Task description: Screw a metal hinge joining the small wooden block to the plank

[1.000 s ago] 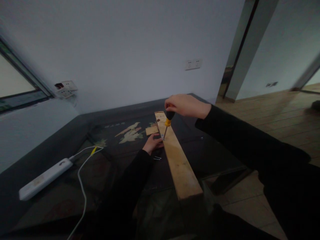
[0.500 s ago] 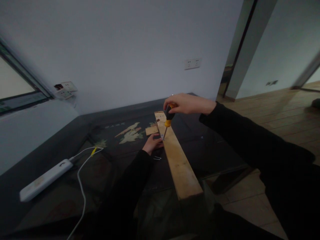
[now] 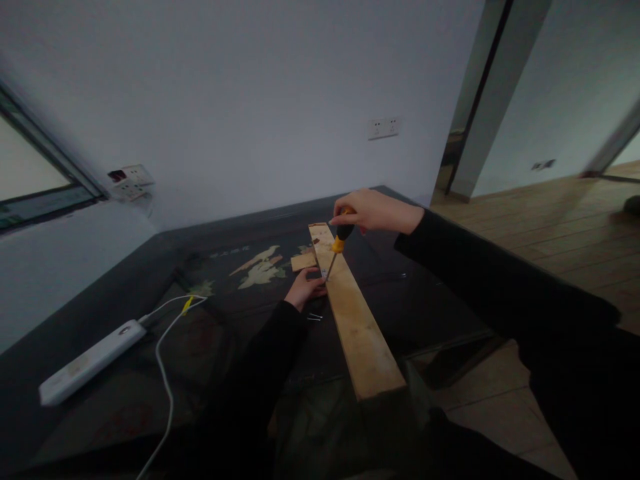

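A long pale wooden plank (image 3: 357,327) lies on a dark table (image 3: 440,300), its near end past the table edge. My right hand (image 3: 375,210) is closed round the black and yellow handle of a screwdriver (image 3: 339,241), whose tip stands on the plank near its left edge. My left hand (image 3: 306,288) rests on the table against the plank's left side, fingers pinched at the screwdriver tip; what they hold is too small to see. Two small screws (image 3: 315,317) lie just below that hand.
A small wooden piece (image 3: 303,261) lies left of the plank's far end. A white power strip (image 3: 90,360) with a white cable (image 3: 163,363) sits at the table's left. The wall with sockets (image 3: 384,127) stands behind; wooden floor (image 3: 565,233) lies to the right.
My right hand has turned slightly on the screwdriver handle, and the handle leans a little more to the right. My left hand and the plank have stayed where they were.
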`<state>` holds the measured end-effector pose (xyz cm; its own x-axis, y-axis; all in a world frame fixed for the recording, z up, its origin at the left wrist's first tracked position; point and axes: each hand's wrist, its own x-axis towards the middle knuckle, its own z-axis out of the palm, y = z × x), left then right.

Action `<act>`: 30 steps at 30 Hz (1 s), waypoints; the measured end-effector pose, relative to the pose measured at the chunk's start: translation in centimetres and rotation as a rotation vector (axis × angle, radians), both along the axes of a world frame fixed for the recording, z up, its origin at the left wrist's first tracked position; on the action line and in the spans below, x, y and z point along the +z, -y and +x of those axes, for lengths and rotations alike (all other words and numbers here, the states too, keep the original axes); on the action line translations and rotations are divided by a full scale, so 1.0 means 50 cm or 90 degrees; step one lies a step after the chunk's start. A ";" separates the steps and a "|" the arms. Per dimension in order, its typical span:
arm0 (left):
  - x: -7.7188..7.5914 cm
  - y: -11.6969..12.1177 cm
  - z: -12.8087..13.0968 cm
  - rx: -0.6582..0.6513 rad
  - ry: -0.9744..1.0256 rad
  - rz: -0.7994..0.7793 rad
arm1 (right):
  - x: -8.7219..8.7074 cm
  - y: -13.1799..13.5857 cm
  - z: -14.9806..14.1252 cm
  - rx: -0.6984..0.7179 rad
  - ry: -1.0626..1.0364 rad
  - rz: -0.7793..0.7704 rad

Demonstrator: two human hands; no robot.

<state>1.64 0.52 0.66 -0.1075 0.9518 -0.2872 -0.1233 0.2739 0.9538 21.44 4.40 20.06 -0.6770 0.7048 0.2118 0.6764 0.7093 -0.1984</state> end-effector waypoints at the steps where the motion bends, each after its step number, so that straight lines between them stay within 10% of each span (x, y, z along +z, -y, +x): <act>1: -0.002 -0.001 -0.001 0.001 0.001 0.001 | 0.002 -0.002 0.002 0.028 -0.006 -0.035; 30: 0.002 0.002 0.003 -0.012 -0.024 0.008 | -0.018 0.001 -0.004 0.090 -0.073 -0.032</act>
<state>1.82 0.44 0.77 -0.0996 0.9571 -0.2721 -0.0827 0.2646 0.9608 21.23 4.36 19.17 -0.7431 0.6164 0.2604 0.5416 0.7826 -0.3068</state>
